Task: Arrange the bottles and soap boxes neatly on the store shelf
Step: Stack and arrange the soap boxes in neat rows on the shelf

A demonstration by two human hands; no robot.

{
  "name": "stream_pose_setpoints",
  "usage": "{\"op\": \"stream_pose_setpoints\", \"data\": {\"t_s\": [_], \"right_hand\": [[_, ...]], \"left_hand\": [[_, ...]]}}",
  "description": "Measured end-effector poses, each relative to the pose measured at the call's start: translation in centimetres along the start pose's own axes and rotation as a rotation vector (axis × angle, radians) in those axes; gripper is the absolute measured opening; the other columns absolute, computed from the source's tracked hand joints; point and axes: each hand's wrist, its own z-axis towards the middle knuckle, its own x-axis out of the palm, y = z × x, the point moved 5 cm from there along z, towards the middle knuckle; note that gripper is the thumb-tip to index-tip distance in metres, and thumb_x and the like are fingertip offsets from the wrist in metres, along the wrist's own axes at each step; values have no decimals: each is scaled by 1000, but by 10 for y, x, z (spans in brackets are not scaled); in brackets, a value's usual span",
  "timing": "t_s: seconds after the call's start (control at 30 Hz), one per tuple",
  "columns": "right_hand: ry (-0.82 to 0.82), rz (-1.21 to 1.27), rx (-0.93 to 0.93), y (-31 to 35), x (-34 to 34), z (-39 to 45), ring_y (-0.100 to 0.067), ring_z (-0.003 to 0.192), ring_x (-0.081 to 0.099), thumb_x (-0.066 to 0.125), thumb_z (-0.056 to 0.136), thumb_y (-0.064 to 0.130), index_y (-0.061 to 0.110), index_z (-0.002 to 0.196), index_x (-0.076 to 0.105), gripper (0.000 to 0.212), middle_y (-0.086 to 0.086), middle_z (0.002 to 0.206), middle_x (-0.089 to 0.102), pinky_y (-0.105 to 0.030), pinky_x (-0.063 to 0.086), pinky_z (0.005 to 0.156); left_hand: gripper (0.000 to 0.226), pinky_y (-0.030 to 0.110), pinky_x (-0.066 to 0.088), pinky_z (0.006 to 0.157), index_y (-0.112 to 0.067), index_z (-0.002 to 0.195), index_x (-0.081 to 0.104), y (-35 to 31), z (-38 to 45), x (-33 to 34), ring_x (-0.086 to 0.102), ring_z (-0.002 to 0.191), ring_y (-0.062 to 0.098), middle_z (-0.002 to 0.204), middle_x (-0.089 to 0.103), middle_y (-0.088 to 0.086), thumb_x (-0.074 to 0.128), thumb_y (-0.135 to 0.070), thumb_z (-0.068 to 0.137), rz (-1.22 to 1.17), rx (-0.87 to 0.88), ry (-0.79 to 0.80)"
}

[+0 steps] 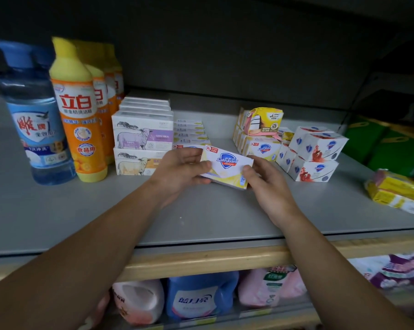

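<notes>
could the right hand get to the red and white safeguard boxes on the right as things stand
Probably yes, once freed: the right hand now grips the yellow Safeguard box together with the left hand; only bare shelf lies between it and the red-and-white boxes.

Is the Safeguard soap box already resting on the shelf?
No, both the left hand and right hand hold the Safeguard soap box above the shelf.

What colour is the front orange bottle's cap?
Yellow cap, clearest in the head view.

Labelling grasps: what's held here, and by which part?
A Safeguard soap box, held above the shelf. Left hand grips its left end, right hand pinches its right end, thumb on the front face.
</notes>
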Motion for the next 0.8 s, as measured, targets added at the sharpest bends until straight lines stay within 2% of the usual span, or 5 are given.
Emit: {"op": "stream_pose_setpoints", "data": {"t_s": [0.17, 0.33, 0.57, 0.67, 0.8], "right_hand": [[-47, 83, -110, 8, -4, -6, -14, 52, 61, 63, 93, 13, 34, 110, 61, 28, 12, 105, 69, -27, 51, 49], [19, 102, -228, 15, -2, -12, -13, 93, 70, 72, 83, 2, 29, 104, 58, 37, 8, 121, 64, -34, 58, 78], [79, 96, -286, 16, 3, -12, -17, 109, 65, 69, 80, -10, 25, 99, 58, 41, 14, 129, 56, -21, 52, 77], [89, 47, -271, 16, 5, -12, -18, 109, 65, 71, 79, -8, 30, 107, 59, 49, 9, 128, 58, -25, 54, 81], [12, -37, -195, 12, 1, -9, -23, 80, 69, 74, 84, 14, 40, 107, 59, 38, 12, 105, 67, -34, 58, 73]], "left_hand": [[32, 39, 59, 82, -15, 115, 64, -4, -2, 5, 68, 95, 25, 113, 64, 19, 65, 0, 87, 36, 62, 9], [12, 41, 56, 83, -14, 98, 69, -7, -1, 5, 65, 92, 28, 97, 67, 11, 58, -14, 93, -61, 77, -21], [16, 54, 46, 99, -3, 94, 68, -11, -4, 9, 62, 97, 32, 104, 65, 20, 63, 9, 84, 51, 145, 0], [11, 55, 46, 98, -3, 93, 68, -9, -2, 7, 61, 96, 34, 104, 65, 26, 60, 3, 89, 31, 112, -10], [14, 41, 52, 90, -7, 99, 69, -9, -2, 5, 64, 94, 31, 104, 68, 21, 68, -15, 87, 187, 162, 12]]}}
